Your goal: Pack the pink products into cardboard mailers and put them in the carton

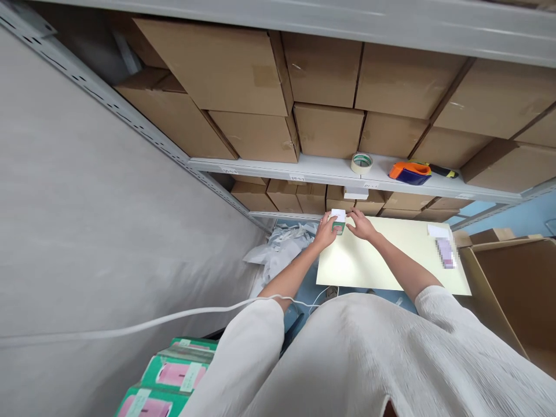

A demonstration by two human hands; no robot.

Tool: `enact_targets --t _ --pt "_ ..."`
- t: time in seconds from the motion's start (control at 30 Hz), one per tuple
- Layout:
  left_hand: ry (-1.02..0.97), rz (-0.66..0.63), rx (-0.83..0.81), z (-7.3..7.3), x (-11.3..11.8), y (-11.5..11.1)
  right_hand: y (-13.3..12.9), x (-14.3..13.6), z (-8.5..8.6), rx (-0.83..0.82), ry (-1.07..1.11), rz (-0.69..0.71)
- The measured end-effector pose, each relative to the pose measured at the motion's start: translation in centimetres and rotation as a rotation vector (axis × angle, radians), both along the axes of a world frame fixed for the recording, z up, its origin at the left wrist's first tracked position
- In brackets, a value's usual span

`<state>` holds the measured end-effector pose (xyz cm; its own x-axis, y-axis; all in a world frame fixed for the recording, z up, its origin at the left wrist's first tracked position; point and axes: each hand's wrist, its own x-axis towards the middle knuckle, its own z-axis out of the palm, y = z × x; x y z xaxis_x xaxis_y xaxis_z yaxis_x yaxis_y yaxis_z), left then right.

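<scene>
A small box (338,215) with a white top and a green side with some pink stands over the far left part of the pale table (391,255). My left hand (325,231) grips it from the left, fingers around its side. My right hand (361,225) is just to the right of the box, fingers curved and apart, with nothing visible in them. Whether its fingertips touch the box I cannot tell.
Shelves with cardboard boxes (328,130) rise behind the table. On the shelf edge lie a tape roll (361,163) and an orange-blue tape dispenser (409,172). Green-pink boxes (174,373) stand lower left; a large open carton (495,295) is at right. A white cable (174,315) crosses at left.
</scene>
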<state>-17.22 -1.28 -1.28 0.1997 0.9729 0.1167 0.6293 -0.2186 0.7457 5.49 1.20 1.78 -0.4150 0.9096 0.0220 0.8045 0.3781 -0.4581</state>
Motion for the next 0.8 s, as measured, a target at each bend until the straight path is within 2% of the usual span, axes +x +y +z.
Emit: enact_targets --t 0.17,0.27,0.33,0.43,0.6,0.7,0.8 --pt "0.054 0.002 0.018 1.7 1.0 -0.7 -1.1 1.7 0.7 0.042 0.01 -0.032" --pt "0.046 -0.053 0.07 2.8 2.1 -1.3 -1.8 3.4 2.1 0.122 0.036 -0.078" --pt "0.008 -0.098 0.092 3.3 3.1 -1.8 -1.9 5.3 3.8 0.21 0.055 -0.122" --pt "-0.074 -0.159 0.098 3.8 4.9 -2.6 -1.3 9.7 7.3 0.351 0.057 -0.214" --pt "-0.157 -0.235 0.081 4.3 8.1 -3.9 2.3 17.5 13.9 0.497 -0.051 -0.386" --pt "-0.182 -0.238 0.062 4.7 10.0 -4.6 4.8 20.1 16.4 0.445 -0.183 -0.335" --pt "-0.192 -0.217 0.039 5.0 11.4 -5.2 6.5 21.0 17.4 0.365 -0.32 -0.241"
